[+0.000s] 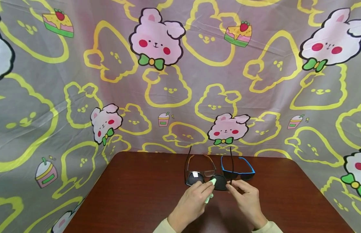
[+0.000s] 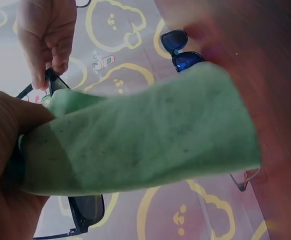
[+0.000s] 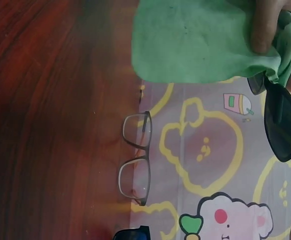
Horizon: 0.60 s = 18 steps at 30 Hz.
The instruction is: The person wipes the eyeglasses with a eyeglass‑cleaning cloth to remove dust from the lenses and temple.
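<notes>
One pair of black sunglasses [image 1: 220, 184] is held over the bench [image 1: 125, 191], its long axis running side to side between both hands. The left hand [image 1: 193, 198] has fingers clamped on a green cloth [image 1: 208, 198] near the bridge, the right lens just to their right; the right hand [image 1: 246, 198] pinches the frame's right end, beyond that lens.

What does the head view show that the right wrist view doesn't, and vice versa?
Only head: both sleeves and the arms of the blue-framed sunglasses.
Only right wrist: the clear glasses with neither lens covered, and the green cloth spread broad.
Both: the black sunglasses, table, parts of the left hand and right hand.
</notes>
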{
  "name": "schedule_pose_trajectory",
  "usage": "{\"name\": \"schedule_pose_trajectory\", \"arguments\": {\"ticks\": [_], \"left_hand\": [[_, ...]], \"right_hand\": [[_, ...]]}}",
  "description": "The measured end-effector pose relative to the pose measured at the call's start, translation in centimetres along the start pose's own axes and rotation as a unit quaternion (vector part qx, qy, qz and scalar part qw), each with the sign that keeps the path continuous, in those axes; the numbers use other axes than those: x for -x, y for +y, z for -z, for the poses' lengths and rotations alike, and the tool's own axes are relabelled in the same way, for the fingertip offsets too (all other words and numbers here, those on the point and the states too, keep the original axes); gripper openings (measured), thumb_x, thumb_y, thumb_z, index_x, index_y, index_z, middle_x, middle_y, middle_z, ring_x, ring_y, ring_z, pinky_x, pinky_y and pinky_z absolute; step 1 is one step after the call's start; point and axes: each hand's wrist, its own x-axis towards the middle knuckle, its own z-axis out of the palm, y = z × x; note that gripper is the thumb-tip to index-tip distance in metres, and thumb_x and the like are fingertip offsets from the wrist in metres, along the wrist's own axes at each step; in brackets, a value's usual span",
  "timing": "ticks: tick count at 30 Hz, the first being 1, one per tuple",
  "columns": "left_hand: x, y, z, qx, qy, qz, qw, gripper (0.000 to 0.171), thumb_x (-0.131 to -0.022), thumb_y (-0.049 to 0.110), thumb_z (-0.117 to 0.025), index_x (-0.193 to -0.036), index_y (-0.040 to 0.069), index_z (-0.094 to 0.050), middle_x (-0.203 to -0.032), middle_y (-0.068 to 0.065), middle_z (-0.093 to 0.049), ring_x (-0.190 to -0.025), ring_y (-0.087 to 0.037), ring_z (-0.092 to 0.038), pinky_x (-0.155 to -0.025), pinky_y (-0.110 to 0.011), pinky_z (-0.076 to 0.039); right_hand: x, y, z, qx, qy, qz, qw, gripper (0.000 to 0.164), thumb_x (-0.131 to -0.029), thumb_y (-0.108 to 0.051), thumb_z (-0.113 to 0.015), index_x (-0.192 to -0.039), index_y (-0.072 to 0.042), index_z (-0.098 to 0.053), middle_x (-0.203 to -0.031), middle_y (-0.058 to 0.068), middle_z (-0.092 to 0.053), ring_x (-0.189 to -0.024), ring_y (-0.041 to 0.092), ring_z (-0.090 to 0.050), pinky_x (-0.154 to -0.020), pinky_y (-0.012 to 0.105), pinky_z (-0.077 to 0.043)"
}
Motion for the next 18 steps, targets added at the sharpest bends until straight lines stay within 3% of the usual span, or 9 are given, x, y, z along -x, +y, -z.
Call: {"name": "schedule_pose_trajectory", "arguments": {"ticks": [7,18], "left_hand": [[-0.15,-0.03,-0.15,-0.051,0.023,-0.008,0.9984,0.03,-0.072,0.015,-0.078,-0.101,0.015,-0.073,-0.108,0.006,-0.068,-0.08,-0.009,-0.052,-0.065,-0.023,-0.038],[-0.19,0.01,-0.29,-0.065,0.013,-0.005,0.9978,0.021,-0.077,0.02,-0.077,-0.097,0.02,-0.073,-0.106,0.007,-0.066,-0.079,-0.009,-0.05,-0.062,-0.021,-0.034]], "right_hand": [[0.16,0.13,-0.13,0.015,-0.013,0.034,0.999,0.016,-0.071,0.018,-0.07,-0.08,0.006,-0.069,-0.074,0.014,-0.065,-0.06,0.01,-0.061,-0.052,0.017,-0.047],[0.14,0.19,0.04,0.016,-0.022,0.008,1.0,0.013,-0.074,0.015,-0.07,-0.083,0.005,-0.07,-0.079,0.012,-0.067,-0.061,0.013,-0.063,-0.052,0.019,-0.049]]}}
